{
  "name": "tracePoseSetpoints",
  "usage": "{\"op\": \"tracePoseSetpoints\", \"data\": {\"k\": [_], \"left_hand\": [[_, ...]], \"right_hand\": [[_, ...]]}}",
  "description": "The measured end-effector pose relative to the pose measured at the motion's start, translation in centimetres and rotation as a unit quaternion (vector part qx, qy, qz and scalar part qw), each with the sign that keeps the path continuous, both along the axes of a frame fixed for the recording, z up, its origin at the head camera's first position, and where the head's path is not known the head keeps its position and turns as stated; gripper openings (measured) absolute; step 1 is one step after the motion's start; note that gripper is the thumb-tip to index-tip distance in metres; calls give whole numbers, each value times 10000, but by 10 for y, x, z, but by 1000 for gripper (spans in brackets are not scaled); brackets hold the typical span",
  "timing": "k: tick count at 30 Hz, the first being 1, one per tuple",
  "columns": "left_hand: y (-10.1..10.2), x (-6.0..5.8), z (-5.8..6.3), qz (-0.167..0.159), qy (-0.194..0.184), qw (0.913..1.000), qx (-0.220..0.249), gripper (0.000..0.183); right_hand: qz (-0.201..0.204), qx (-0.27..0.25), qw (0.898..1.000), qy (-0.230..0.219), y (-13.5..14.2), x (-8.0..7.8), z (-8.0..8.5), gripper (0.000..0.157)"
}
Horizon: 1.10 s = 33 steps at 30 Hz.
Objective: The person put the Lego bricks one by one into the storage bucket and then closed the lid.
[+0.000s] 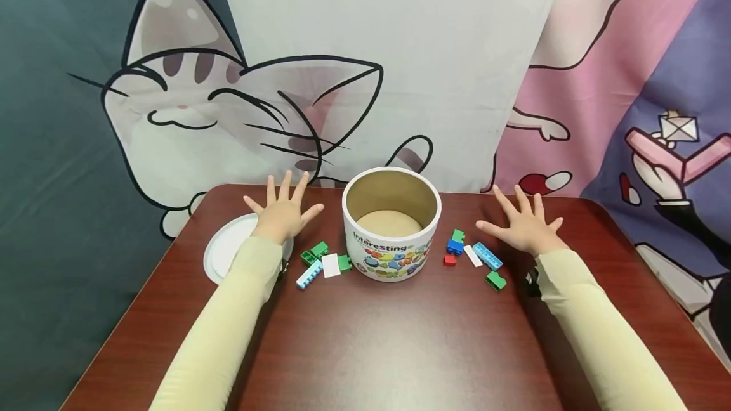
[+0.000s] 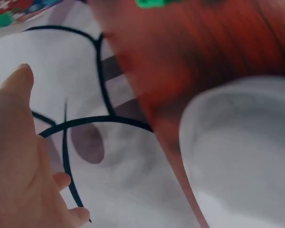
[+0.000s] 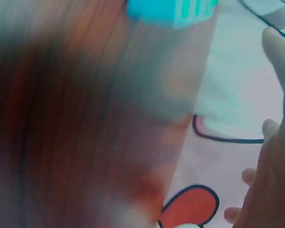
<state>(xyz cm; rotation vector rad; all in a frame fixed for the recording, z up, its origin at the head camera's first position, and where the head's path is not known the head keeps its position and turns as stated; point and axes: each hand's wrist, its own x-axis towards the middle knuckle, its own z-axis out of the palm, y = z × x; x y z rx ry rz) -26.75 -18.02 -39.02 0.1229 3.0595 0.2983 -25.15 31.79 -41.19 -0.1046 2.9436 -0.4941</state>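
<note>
My left hand is spread wide above the far left of the table, overlapping a white round lid in the head view. On the right, my right hand is spread likewise, fingers splayed and holding nothing. Between them stands a white round tub with a printed label and nothing inside. Left of the tub lie green bricks, a light blue brick and a white flat piece. To its right are a blue brick, a red brick, a light blue brick and a green brick.
The dark red wooden table reaches back to a cartoon-printed curtain. A narrow white piece lies beside the right light blue brick. Another green brick sits behind the blue one.
</note>
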Motion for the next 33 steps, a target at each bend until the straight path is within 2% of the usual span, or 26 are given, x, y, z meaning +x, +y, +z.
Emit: {"op": "tracePoseSetpoints", "data": {"k": [4, 6, 9, 12, 15, 19, 21, 24, 26, 33], "left_hand": [[-1, 7, 6, 47, 273, 9972, 696, 88], [2, 12, 12, 41, 588, 9905, 1239, 88], [11, 22, 25, -32, 1215, 9719, 2017, 84], [26, 36, 36, -256, 1836, 9527, 2407, 79], [39, 51, 42, -513, 2388, 9343, 2596, 74], [50, 66, 43, -921, 3012, 9087, 2740, 71], [53, 70, 42, -1165, 3184, 9011, 2704, 73], [56, 72, 39, -1477, 3199, 9002, 2561, 77], [57, 71, 37, -1629, 3086, 9052, 2427, 77], [59, 68, 30, -1830, 2251, 9370, 1944, 63]], "right_hand": [[108, -411, 9988, 244, -5, 9, 3, 99], [244, -660, 9964, 466, -8, 15, 4, 96], [416, -962, 9918, 735, -13, 26, 9, 88], [446, -1151, 9887, 846, -21, 38, 17, 76], [483, -1168, 9877, 917, -28, 48, 25, 66], [584, -1128, 9878, 903, -35, 55, 32, 57], [589, -1127, 9884, 832, -37, 58, 35, 55], [513, -1059, 9906, 702, -36, 60, 36, 52], [470, -992, 9919, 635, -34, 61, 35, 50], [438, -791, 9949, 446, -30, 53, 21, 45]]}}
